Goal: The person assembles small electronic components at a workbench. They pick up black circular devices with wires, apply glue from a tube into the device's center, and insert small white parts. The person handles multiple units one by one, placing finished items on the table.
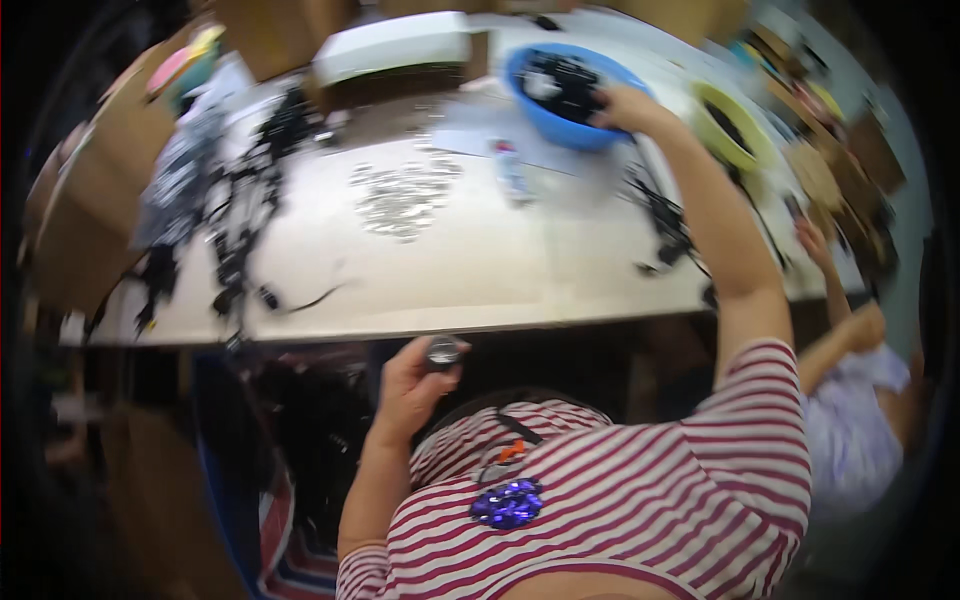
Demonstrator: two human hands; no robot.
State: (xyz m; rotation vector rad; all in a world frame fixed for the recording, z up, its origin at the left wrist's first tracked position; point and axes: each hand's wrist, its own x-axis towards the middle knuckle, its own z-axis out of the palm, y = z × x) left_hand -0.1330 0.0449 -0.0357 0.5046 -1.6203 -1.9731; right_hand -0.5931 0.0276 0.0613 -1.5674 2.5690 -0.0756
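Note:
In front of my body, below the table's front edge, my left hand (pixel 407 388) is closed around a small black round piece (pixel 443 352) with a shiny, glassy-looking face. My right arm stretches far across the table. At its end, my right hand (pixel 632 108) reaches over the rim of a blue basin (pixel 560 128), its fingers at the heap of small black parts (pixel 572 92) inside. Blur and the parts hide whether those fingers grip anything. Many small shiny silvery discs (pixel 405 195) lie spread on the table, left of a white tube (pixel 511 172) with a red end.
Black cables (pixel 240 200) run down the table's left side, beside clear plastic bags (pixel 180 185). More black cables (pixel 660 215) lie under my right arm. A yellow basin (pixel 730 125) stands right of the blue one. Another person's hand (pixel 815 243) is at the right edge.

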